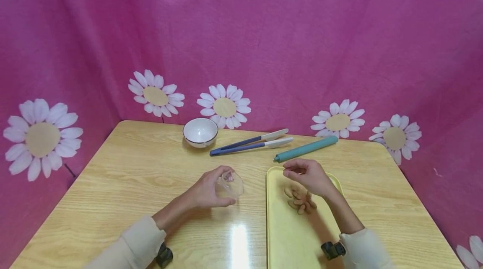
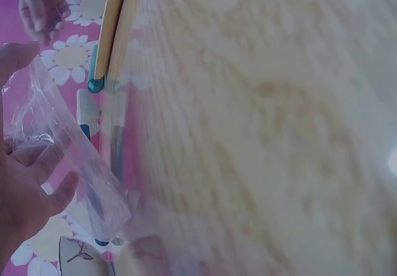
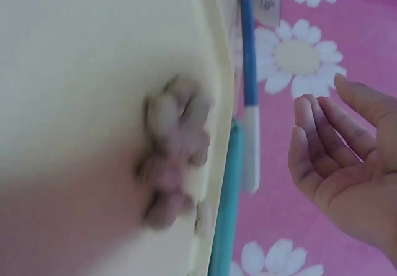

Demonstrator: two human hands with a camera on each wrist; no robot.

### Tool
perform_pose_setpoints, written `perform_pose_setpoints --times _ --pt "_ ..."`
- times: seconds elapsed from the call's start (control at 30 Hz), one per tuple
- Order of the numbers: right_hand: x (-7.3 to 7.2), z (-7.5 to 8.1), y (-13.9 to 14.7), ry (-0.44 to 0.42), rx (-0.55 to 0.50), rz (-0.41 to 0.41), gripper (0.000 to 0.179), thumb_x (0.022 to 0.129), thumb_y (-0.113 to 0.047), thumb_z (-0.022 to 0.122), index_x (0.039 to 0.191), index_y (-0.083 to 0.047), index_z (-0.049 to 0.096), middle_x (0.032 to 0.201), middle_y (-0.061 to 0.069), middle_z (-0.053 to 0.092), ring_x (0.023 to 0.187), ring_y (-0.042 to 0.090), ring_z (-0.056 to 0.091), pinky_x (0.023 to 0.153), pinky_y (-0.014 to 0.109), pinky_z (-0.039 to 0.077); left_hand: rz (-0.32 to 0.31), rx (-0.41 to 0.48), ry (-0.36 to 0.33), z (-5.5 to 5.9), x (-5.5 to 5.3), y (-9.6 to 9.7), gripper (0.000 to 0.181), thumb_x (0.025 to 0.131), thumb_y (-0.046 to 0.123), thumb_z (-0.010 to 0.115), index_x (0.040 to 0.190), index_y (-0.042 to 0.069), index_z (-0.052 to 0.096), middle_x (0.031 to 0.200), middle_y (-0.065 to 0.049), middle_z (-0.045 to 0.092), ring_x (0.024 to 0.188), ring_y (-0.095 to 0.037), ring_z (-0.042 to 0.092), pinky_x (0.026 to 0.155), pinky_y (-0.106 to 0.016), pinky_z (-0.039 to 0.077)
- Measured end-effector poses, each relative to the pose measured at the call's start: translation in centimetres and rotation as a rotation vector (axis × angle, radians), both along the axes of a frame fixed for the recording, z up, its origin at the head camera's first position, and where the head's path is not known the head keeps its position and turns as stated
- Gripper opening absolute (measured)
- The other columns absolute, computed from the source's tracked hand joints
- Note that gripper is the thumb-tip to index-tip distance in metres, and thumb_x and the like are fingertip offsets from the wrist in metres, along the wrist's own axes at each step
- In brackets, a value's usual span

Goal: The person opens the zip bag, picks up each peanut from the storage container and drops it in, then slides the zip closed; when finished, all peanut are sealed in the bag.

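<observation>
My left hand grips a clear, see-through container above the wooden table. In the left wrist view the container shows bright reflections, with the thumb and fingers on opposite sides of it; its exact kind is hard to tell. Over the far part of a yellow tray hovers my right hand, fingers loosely bent, holding nothing. On that tray lies a small heap of brown, knobbly pieces that look like peanuts in their shells. The right wrist view shows these pieces blurred, apart from the hand.
Behind the hands stand a white bowl with a dark rim, a pair of blue tongs with pale tips, and a teal rod-like object beyond the tray. A pink cloth with daisies hangs around the table.
</observation>
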State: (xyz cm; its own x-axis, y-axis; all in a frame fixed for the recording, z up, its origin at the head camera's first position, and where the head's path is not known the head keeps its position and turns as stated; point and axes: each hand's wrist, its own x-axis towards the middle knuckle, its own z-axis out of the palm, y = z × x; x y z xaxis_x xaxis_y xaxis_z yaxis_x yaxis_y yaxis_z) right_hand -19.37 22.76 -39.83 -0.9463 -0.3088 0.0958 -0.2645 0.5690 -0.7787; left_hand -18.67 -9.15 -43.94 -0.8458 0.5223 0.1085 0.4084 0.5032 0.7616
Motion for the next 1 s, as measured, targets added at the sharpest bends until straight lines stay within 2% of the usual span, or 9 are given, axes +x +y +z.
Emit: perform_pose_setpoints --times 0.13,0.23,0.37,0.47,0.7,1.0 --pt "-0.6 -0.5 1.2 0.005 0.078 -0.005 0.022 0.086 -0.012 0.068 0.1 0.004 0.069 0.09 0.013 0.072 0.079 0.013 0.066 0.068 0.021 0.051 0.006 0.008 -0.008 0.0 0.0 -0.2 0.077 0.069 0.033 0.081 0.133 0.011 0.045 0.132 -0.006 0.055 0.123 -0.022 0.05 0.104 -0.048 0.039" --pt "-0.9 -0.9 1.8 0.002 0.179 -0.009 0.015 0.083 -0.007 0.069 0.095 0.003 0.07 0.086 0.011 0.072 0.076 0.012 0.064 0.067 0.021 0.05 0.002 0.015 0.0 0.1 -0.1 -0.1 0.076 0.069 0.032 0.081 0.133 0.01 0.046 0.131 -0.007 0.056 0.122 -0.023 0.051 0.104 -0.048 0.039" --pt "-1.0 -1.4 2.4 -0.038 0.275 -0.032 0.008 0.08 -0.004 0.07 0.088 -0.001 0.072 0.081 0.007 0.071 0.072 0.01 0.06 0.064 0.024 0.048 -0.002 0.014 0.0 0.1 -0.1 -0.1 0.076 0.069 0.032 0.081 0.133 0.011 0.046 0.131 -0.006 0.056 0.122 -0.022 0.051 0.104 -0.047 0.039" --pt "-1.0 -1.8 2.7 -0.076 0.295 -0.04 0.006 0.079 -0.006 0.073 0.084 -0.004 0.072 0.078 0.005 0.07 0.068 0.009 0.056 0.061 0.024 0.046 -0.002 0.014 -0.012 0.1 -0.1 0.0 0.076 0.069 0.033 0.081 0.133 0.011 0.046 0.132 -0.006 0.056 0.123 -0.022 0.051 0.105 -0.047 0.039" --pt "-1.1 -2.7 2.9 -0.09 0.308 -0.034 0.006 0.075 -0.003 0.075 0.08 -0.004 0.072 0.072 0.002 0.067 0.066 0.009 0.054 0.059 0.024 0.045 0.0 0.013 -0.011 0.2 -0.1 0.0 0.077 0.069 0.033 0.081 0.133 0.01 0.046 0.132 -0.006 0.056 0.125 -0.023 0.05 0.106 -0.048 0.038" --pt "-1.1 -2.7 2.4 -0.082 0.392 -0.043 0.003 0.077 -0.007 0.073 0.079 -0.006 0.071 0.071 0.001 0.068 0.067 0.009 0.053 0.06 0.027 0.045 -0.001 0.014 -0.019 0.0 -0.2 -0.1 0.078 0.069 0.033 0.081 0.134 0.008 0.046 0.132 -0.007 0.055 0.125 -0.024 0.05 0.105 -0.048 0.038"
